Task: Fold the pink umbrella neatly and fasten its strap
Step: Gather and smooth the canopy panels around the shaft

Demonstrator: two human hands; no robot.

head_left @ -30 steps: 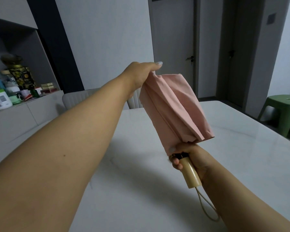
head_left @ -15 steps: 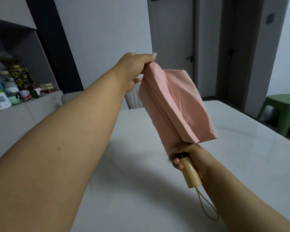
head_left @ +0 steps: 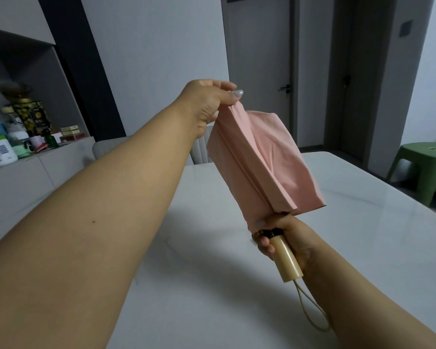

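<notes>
Umbrella (head_left: 259,157) held over table (head_left: 363,235): left hand (head_left: 208,102) pinching canopy tip, right hand (head_left: 285,235) gripping handle (head_left: 286,258). I'd keep tension, wrap pleats one way, then find strap.

A glossy white marble-patterned table (head_left: 212,285) spans the foreground, only arm shadows falling across its surface.

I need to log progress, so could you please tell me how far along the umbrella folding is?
Done: the pink umbrella is collapsed, its canopy in loose pleats. In hand: the right hand grips the handle while the left hand pinches a fabric edge at the top, held above the table. Left: wrapping the pleats tight and fastening the strap, which isn't visible.
</notes>
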